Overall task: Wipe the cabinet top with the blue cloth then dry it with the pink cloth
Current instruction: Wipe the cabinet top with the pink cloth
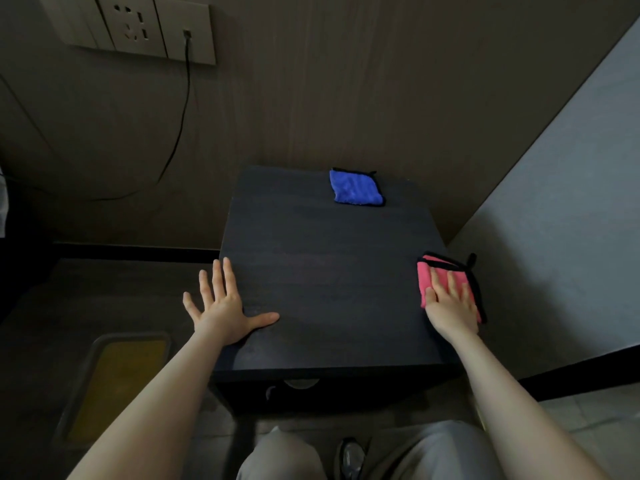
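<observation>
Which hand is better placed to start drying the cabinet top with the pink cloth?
The right hand: it already lies flat on the pink cloth at the cabinet top's right edge. The left hand rests at the opposite edge, with no cloth under it.

Blue cloth [356, 187], pink cloth [446, 282], black-edged.

There is one camera, on my head. It looks forward and down, from close above the dark worktop [329, 271] in the middle of the frame. My arms reach in from the bottom corners.
</observation>
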